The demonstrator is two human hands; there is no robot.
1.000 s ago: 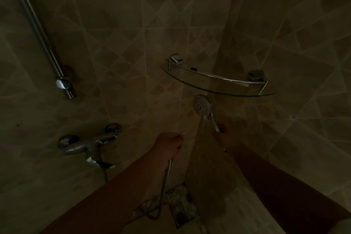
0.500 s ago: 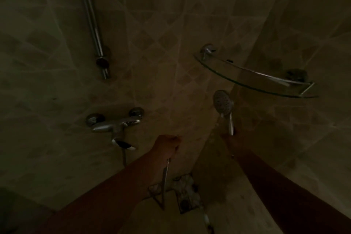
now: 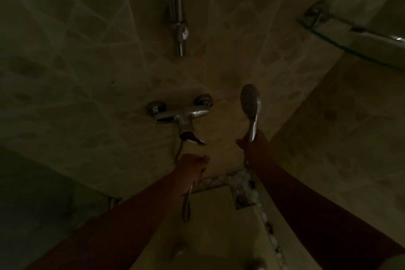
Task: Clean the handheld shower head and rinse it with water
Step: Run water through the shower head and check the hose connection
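Head view, dim: your right hand [image 3: 252, 149] is wrapped around the handle of the chrome handheld shower head with the round nozzle face [image 3: 250, 103], holding it upright, well right of the chrome wall mixer tap [image 3: 182, 116]. Your left hand [image 3: 192, 167] is curled closed on the ribbed metal hose [image 3: 186, 206], just below the mixer's lever [image 3: 192, 138]. To rinse well, I'd say free that hand for the lever — and angle the dotted face down first, so spray stays low. Wet chrome is slick; grip the handle firmly. Glossy beige tiles [image 3: 87, 72] surround you — a steel riser rail [image 3: 178, 6] above.
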